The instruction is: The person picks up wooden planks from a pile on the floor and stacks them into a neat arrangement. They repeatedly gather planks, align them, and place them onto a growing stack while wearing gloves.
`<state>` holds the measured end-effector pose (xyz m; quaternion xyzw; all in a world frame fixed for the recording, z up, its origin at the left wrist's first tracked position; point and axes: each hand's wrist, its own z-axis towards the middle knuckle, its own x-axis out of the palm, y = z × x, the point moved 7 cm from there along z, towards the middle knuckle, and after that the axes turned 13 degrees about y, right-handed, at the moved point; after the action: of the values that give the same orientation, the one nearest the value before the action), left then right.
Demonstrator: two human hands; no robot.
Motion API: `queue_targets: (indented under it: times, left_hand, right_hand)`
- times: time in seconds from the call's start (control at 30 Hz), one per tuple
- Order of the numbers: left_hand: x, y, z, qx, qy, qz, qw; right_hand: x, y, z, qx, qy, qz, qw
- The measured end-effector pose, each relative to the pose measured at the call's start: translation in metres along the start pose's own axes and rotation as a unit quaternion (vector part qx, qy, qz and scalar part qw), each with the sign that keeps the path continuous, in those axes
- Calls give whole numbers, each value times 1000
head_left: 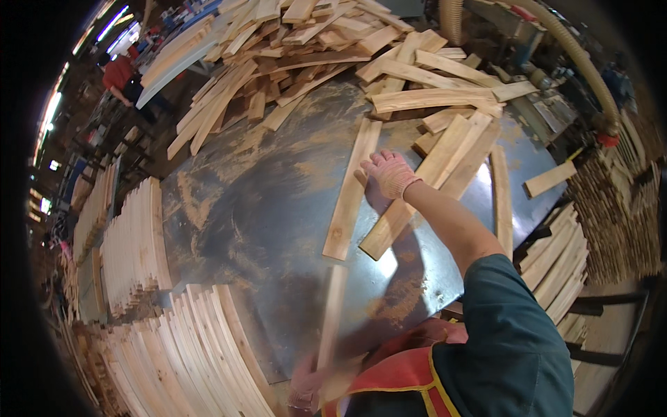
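My right hand (390,174), in a pale pink knit glove, reaches over the metal table (264,187). Its fingers are outstretched at the right edge of a long wooden plank (349,198); whether they press on it I cannot tell. Close by its wrist lies another plank (417,194), slanting across others. At the lower edge, my left hand (306,382), also gloved and smeared by motion, appears closed around the near end of a narrow wooden slat (333,309). That slat points away from me over the table. Its gripped end is blurred.
A big heap of loose boards (299,55) covers the table's far side. Upright slats stand stacked at the near left (187,354) and left (135,243). More wood is piled at the right (618,215). A ribbed hose (590,62) hangs far right. Another person (121,80) stands far left.
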<state>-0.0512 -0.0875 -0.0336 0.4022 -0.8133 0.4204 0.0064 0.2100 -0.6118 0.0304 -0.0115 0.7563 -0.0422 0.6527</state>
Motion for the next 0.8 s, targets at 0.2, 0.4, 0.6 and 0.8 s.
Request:
queue_targets:
  times: [0.2, 0.4, 0.6, 0.8]
  left_hand:
    - [-13, 61, -1, -34, -219, 31, 975]
    - [-39, -38, -40, -185, -475, 449, 734]
    - [-113, -34, -110, -302, -537, 533, 581]
    - [44, -96, 5, 19, -302, 570, 764]
  right_hand:
    - [23, 91, 54, -249, 161, -115, 948]
    - [28, 159, 3, -373, 59, -80, 922]
    - [-12, 200, -101, -451, 106, 88, 882]
    - [10, 29, -81, -65, 223, -81, 969]
